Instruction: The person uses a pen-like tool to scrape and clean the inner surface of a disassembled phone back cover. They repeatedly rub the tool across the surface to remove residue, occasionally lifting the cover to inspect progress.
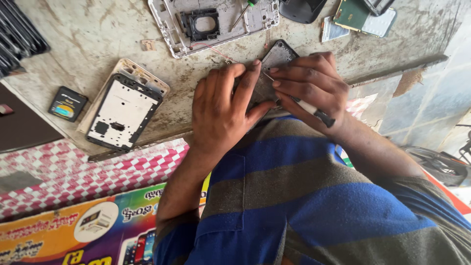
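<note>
Two bare hands at the near edge of a worn, scratched grey counter (pixel 98 34), both on one dark grey flat phone part (pixel 274 61). Left hand (pixel 221 110) laid flat over the part's lower end, fingers (pixel 243 83) pressed together and stretched along it, thumb against its side. Right hand (pixel 311 88) curled over the part's right edge, fingers pinching one thin screwdriver with a white-and-black handle (pixel 314 110); tip hidden under the fingertips, probably touching the part.

Elsewhere on the counter, well apart from the hands: one white phone mid-frame with black edging (pixel 122 113) lying on one cream back cover (pixel 142 73); one small black battery with a coloured label (pixel 67 104) to its left; one large silver phone chassis with a black square opening (pixel 211 22) at the far side; one green circuit board (pixel 351 14) near the top right corner. One small tan chip (pixel 147 45) alone between chassis and cover.
</note>
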